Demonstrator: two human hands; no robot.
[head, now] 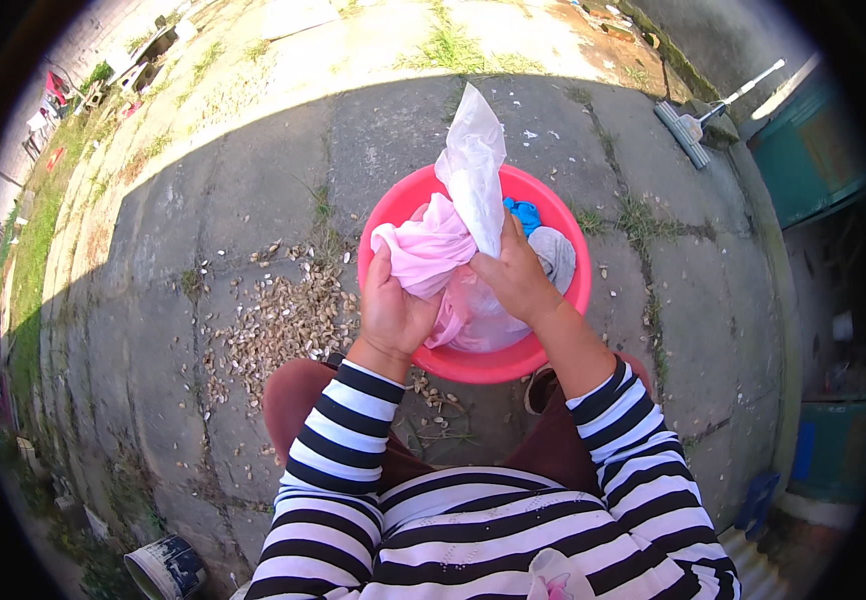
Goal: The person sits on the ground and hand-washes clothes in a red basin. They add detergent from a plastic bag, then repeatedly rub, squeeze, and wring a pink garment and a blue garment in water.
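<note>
A red plastic basin (575, 232) sits on the paving in front of my knees. My left hand (395, 311) holds a bunched pink cloth (429, 251) above it, thumb on top and palm up. In my right hand (517, 274) is gripped the narrowed part of a translucent white plastic bag (474, 180), whose loose end stands up past the far rim. Inside the basin lie a blue cloth (524, 215), a grey cloth (553, 256) and more pink fabric under clear plastic (489, 326). My fingers partly hide where the bag and the cloth meet.
Peanut shells (283, 315) are strewn over the concrete paving to the left. A sponge mop (692, 124) leans by the wall at the far right, near a green door (812, 150). A bucket (166, 566) lies tipped at lower left. Grass tufts (643, 217) grow in the joints.
</note>
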